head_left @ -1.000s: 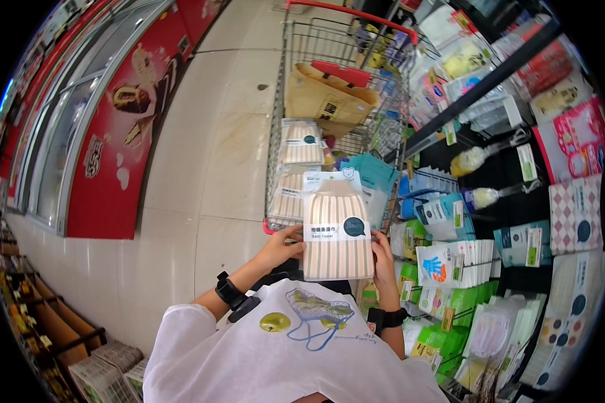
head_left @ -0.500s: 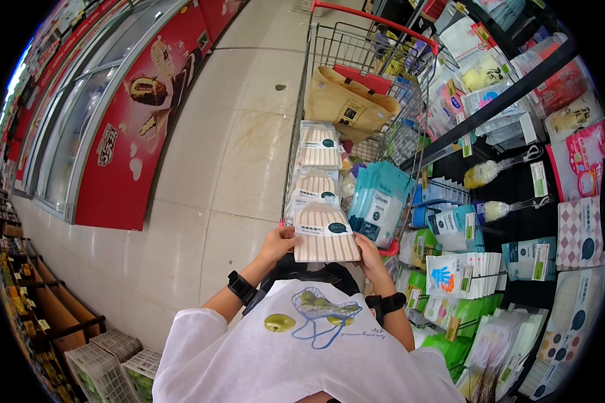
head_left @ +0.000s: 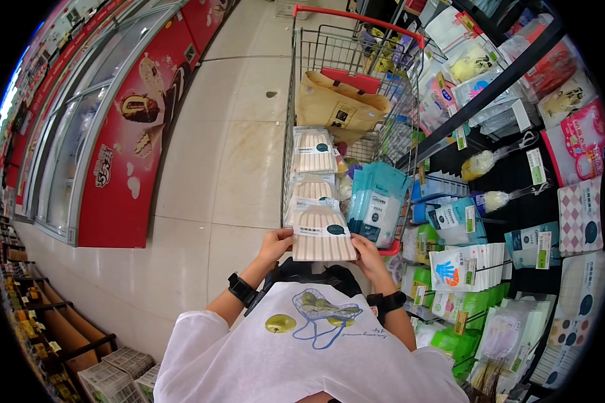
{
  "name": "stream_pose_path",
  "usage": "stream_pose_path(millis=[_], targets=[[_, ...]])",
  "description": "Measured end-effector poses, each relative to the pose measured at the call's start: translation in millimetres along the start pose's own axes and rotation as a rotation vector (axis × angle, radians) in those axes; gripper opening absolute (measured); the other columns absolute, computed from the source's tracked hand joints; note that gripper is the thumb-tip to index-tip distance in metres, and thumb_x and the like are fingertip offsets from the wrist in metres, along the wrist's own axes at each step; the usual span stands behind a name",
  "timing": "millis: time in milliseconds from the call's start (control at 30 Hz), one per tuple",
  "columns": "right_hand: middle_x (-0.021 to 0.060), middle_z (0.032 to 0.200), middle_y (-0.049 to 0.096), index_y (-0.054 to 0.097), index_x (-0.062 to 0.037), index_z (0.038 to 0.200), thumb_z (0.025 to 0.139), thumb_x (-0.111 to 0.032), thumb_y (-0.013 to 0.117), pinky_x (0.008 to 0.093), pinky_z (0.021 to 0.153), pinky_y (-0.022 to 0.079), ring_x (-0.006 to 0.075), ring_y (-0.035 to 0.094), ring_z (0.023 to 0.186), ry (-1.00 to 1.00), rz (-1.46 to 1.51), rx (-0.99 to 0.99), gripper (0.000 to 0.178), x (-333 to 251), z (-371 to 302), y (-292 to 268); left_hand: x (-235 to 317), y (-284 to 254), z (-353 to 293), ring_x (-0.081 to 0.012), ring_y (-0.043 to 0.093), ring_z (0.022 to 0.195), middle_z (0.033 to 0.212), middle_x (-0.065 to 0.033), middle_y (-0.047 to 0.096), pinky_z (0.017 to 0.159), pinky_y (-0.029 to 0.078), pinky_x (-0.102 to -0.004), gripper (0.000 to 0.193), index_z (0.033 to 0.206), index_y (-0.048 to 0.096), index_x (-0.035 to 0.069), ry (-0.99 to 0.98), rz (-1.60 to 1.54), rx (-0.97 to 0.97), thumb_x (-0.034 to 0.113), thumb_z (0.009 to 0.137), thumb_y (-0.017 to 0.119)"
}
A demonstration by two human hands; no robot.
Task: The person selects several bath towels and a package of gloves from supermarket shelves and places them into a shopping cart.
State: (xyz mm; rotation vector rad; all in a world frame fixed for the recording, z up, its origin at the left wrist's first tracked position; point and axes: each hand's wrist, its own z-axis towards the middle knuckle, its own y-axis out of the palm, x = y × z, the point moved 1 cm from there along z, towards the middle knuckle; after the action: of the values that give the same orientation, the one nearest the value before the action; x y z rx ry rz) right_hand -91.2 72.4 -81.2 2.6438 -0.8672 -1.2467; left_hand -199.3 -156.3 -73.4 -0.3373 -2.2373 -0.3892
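A flat pack of a beige-and-white striped bath towel (head_left: 323, 246) lies level in front of my body. My left hand (head_left: 274, 246) grips its left edge and my right hand (head_left: 369, 256) its right edge, both with fingers closed. Just beyond it, similar striped towel packs (head_left: 314, 149) stand in a row along the left side of a wire shopping cart (head_left: 290, 101). Teal packs of gloves (head_left: 378, 208) lean in the cart to their right. Farther in sits a tan bag (head_left: 343, 101) with a red item sticking out of its top.
A hanging display of packaged goods (head_left: 458, 269) runs close along the right, crossed by a dark slanting bar (head_left: 497, 101). On the left stands a red ice-cream freezer (head_left: 124, 161), with tiled floor (head_left: 242, 154) between it and the cart. Crates (head_left: 117, 373) sit at lower left.
The cart and tan bag appear slightly farther left in view, and the freezer has shifted a little. Both hands still hold the striped towel pack in nearly the same place.
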Motion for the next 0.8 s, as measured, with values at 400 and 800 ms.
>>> stream_pose_path(millis=[400, 800], targets=[[0.0083, 0.094, 0.055, 0.042, -0.0019, 0.117, 0.087, -0.022, 0.044, 0.0306, 0.064, 0.049, 0.0182, 0.059, 0.070, 0.038, -0.015, -0.012, 0.036, -5, 0, 9, -7, -8, 11, -0.0186, 0.051, 0.092, 0.109, -0.0150, 0.049, 0.075, 0.044, -0.0258, 0.046, 0.115, 0.042, -0.007, -0.016, 0.013, -0.017, 0.005, 0.073, 0.054], [0.0129, 0.103, 0.052, 0.038, -0.0009, 0.119, 0.087, -0.024, 0.044, 0.0334, 0.074, 0.046, 0.0230, 0.058, 0.083, 0.023, 0.020, -0.053, 0.039, -4, -5, 11, -1, -2, 3, -0.0161, 0.050, 0.094, 0.108, -0.0100, 0.050, 0.077, 0.044, -0.0268, 0.038, 0.113, 0.046, -0.002, -0.059, 0.032, 0.007, 0.006, 0.075, 0.052]])
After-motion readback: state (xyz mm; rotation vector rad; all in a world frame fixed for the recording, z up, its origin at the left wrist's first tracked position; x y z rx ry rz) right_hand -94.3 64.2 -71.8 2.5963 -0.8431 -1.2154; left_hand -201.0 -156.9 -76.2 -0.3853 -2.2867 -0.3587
